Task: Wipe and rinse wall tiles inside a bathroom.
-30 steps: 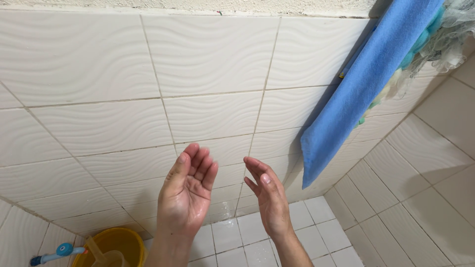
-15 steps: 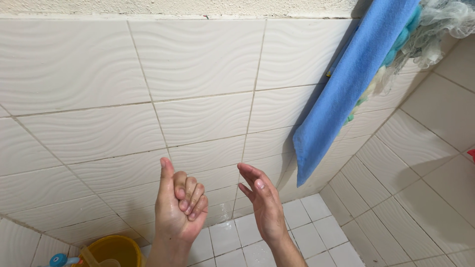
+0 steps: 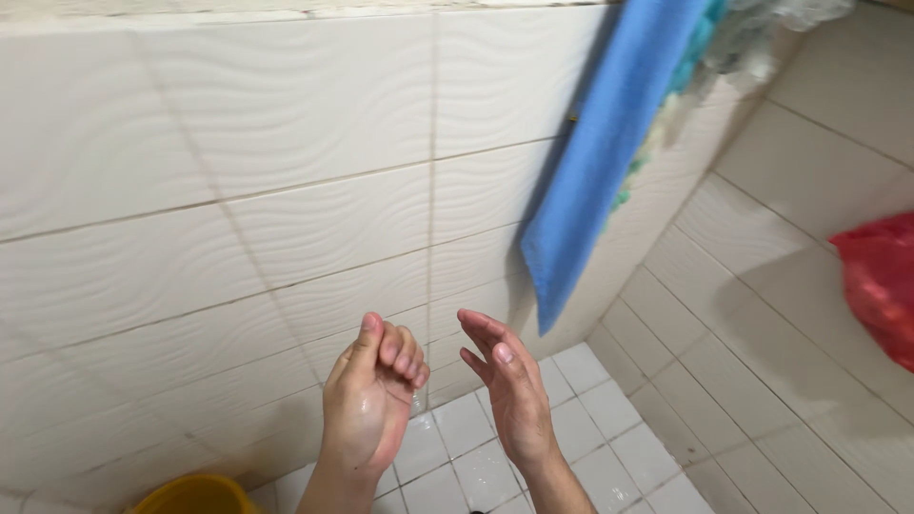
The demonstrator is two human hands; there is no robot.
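Yellow bucket [image 3: 195, 495] near left, now mostly cut off at bottom edge; view has swung right since a second ago. Left hand [image 3: 367, 409] wet, empty; fingers curled over palm, half-closed, looser than half a second back. Right hand [image 3: 514, 395] open, fingers together, palm facing left hand; gap between them, not touching. Wet floor tiles [image 3: 609, 419] below. Blue towel [image 3: 609, 162] hangs far right, above right hand, well apart. Red bag [image 3: 881, 281] newly in view, right edge.

Wet, empty hands, left [image 3: 367, 409] and right [image 3: 514, 400], raised before tiled wall [image 3: 238, 190]; blue towel [image 3: 609, 162] hanging.
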